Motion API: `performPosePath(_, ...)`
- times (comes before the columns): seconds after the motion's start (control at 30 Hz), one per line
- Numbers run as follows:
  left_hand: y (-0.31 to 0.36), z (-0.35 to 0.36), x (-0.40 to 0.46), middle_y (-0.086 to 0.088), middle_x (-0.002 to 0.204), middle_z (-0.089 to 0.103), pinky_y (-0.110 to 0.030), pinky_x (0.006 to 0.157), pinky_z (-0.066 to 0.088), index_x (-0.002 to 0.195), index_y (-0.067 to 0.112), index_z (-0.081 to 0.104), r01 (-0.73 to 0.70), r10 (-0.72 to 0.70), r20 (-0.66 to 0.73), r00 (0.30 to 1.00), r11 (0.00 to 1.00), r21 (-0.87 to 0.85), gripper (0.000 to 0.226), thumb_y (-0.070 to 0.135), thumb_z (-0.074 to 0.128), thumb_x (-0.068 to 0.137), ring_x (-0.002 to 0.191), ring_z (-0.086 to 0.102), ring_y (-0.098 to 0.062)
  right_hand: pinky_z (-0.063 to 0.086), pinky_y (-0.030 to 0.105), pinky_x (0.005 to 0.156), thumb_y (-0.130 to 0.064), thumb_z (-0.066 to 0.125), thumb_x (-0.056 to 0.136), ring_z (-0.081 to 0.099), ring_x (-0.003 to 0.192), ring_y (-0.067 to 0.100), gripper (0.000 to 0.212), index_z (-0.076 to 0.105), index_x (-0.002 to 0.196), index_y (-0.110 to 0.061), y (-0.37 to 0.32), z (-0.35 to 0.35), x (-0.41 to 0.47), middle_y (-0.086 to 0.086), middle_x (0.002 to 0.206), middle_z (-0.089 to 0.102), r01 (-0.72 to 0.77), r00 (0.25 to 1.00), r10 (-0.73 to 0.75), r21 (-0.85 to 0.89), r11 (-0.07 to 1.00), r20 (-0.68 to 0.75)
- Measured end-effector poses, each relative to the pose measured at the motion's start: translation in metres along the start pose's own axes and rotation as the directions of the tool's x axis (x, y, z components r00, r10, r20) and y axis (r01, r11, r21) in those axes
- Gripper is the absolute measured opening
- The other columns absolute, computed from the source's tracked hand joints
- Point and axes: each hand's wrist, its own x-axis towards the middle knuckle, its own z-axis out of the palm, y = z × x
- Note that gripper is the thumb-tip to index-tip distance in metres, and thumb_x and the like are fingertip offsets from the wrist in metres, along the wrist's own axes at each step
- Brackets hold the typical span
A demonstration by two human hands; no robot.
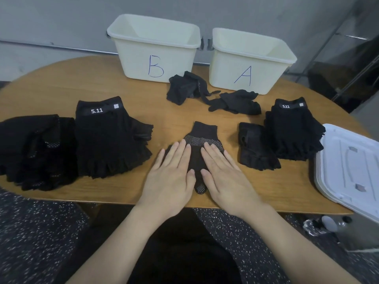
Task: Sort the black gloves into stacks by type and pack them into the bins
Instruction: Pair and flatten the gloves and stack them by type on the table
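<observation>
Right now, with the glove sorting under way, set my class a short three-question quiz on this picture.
1. True or false: both hands press flat on the dotted glove.
2. Which letter marks the bin on the person's right side? (a) A (b) B (c) C
3. Fill in: the stack left of the hands shows the label ____.

Key:
1. True: left hand and right hand lie open on it.
2. (a); the other bin reads B.
3. 5.11

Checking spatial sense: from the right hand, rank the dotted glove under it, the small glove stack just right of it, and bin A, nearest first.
1. Dotted black glove, under the right hand.
2. Small black glove stack, just right.
3. White plastic bin marked A, far back right.
</observation>
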Motion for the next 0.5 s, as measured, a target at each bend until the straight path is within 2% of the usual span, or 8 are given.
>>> performPosePath(0.17,0.0,0.0,-0.001,-0.004,0.173,-0.006,-0.04,0.131,0.003,0.164,0.014,-0.003,0.115,-0.116,0.028,0.993,0.993,0.015,0.078,0.056,-0.001,0.098,0.159,-0.006,-0.015,-0.004,0.033,0.129,-0.055,0.007,0.106,-0.015,0.155,0.006,0.071,-0.001,0.164,-0.014,-0.004,0.001,-0.008,-0.001,0.171,-0.008,-0.143,0.99,0.143,0.004,0.99,-0.001)
performPosePath(0.3,0.002,-0.002,0.001,-0.007,0.172,-0.011,-0.034,0.128,-0.005,0.164,0.011,-0.007,0.192,-0.192,0.054,0.98,0.981,0.004,0.087,0.063,0.001,0.094,0.159,-0.011,-0.016,-0.007,0.032,0.128,-0.063,0.006,0.104,-0.019,0.156,0.012,0.08,-0.002,0.163,-0.01,-0.006,0.004,-0.009,0.004,0.171,-0.011,-0.25,0.968,0.25,-0.003,0.968,-0.036)
performPosePath(0.37,0.002,-0.007,0.004,-0.006,0.172,-0.013,-0.033,0.128,-0.006,0.164,0.012,-0.008,0.211,-0.208,0.084,0.975,0.977,-0.037,0.085,0.065,0.007,0.099,0.158,-0.013,-0.016,-0.005,0.032,0.128,-0.066,0.009,0.103,-0.019,0.156,0.011,0.082,-0.004,0.163,-0.012,-0.007,0.004,-0.01,0.003,0.171,-0.012,-0.272,0.961,0.272,0.009,0.962,-0.054)
performPosePath(0.43,0.001,-0.014,0.008,-0.004,0.173,-0.005,-0.033,0.129,-0.002,0.165,0.015,-0.001,0.156,-0.149,0.085,0.985,0.984,-0.09,0.077,0.06,0.015,0.105,0.159,-0.008,-0.016,-0.004,0.03,0.128,-0.068,0.013,0.102,-0.018,0.156,0.009,0.084,-0.005,0.164,-0.014,-0.007,0.002,-0.011,0.0,0.171,-0.012,-0.279,0.956,0.283,0.055,0.959,-0.074)
performPosePath(0.5,0.001,-0.021,0.016,-0.004,0.171,0.018,-0.036,0.131,0.006,0.164,0.016,0.017,0.037,-0.032,0.049,0.998,0.994,-0.104,0.066,0.051,0.021,0.108,0.159,0.008,-0.018,-0.003,0.028,0.127,-0.068,0.013,0.101,-0.016,0.156,0.007,0.084,-0.002,0.164,-0.014,-0.007,0.001,-0.012,-0.002,0.172,-0.008,-0.262,0.957,0.271,0.098,0.96,-0.1)
